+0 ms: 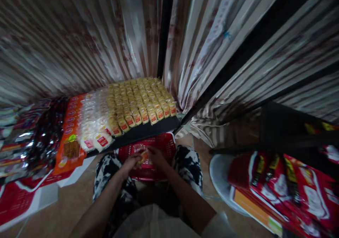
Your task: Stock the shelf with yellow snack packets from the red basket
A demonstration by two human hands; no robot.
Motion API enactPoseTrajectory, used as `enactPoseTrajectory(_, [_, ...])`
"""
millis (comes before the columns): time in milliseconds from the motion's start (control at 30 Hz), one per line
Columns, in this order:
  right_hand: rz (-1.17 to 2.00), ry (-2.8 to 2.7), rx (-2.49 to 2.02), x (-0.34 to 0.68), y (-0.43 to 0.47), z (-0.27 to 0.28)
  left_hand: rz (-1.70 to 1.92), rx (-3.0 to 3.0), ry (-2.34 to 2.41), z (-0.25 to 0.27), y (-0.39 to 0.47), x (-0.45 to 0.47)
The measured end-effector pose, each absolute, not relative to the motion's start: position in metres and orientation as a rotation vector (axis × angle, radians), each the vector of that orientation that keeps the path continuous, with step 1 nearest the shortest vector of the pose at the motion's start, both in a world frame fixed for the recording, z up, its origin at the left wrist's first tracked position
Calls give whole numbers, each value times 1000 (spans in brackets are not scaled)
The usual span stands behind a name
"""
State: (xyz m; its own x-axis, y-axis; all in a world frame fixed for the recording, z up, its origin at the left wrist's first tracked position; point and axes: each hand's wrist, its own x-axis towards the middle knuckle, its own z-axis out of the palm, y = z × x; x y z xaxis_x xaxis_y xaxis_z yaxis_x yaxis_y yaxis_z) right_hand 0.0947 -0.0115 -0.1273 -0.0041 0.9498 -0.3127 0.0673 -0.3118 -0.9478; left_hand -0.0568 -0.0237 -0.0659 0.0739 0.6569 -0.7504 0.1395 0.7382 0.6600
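Note:
Both hands meet over a red plastic basket (168,144) between my knees. My left hand (131,162) and my right hand (156,156) are closed on a small yellow wrapped snack packet (144,156), one from each side. Some clear wrapping shows inside the basket, but its contents are too dim to make out. Just beyond the basket, rows of similar yellow snack packets (140,98) with red labels stand on a dark shelf (150,129). White packets with red labels (102,140) adjoin them on the left.
Left along the shelf lie an orange bag (70,149) and dark shiny packages (50,132). Another red basket (17,199) sits at lower left. Red packages (293,188) and a round grey basin (221,176) are at right. Striped sheeting (106,29) hangs behind, with dark posts.

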Motion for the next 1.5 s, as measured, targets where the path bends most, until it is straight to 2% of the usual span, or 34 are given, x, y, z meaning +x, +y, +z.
enactPoseTrajectory(233, [1481,-940,-1372,97,-25,-100,706,571,1269,-20,-33,-56])
enactPoseTrajectory(500, [1430,-771,-1328,88,-34,-83,929,833,1477,-25,-35,-45])
enactPoseTrajectory(733, [1363,-807,-1325,85,-24,-85,893,1220,1633,-15,-15,-47])
enactPoseTrajectory(933, [925,-1186,-1451,96,0,-59,856,1668,1857,26,18,-41])
enactPoseTrajectory(1067, [775,-1331,-1487,99,18,-42,792,1881,1892,40,45,-29])
enactPoseTrajectory(1267, [686,-1394,-1463,99,33,-40,700,2067,1875,34,70,-16])
enactPoseTrajectory(1500, [695,-1520,-1403,100,43,-36,818,2154,1811,25,78,-12])
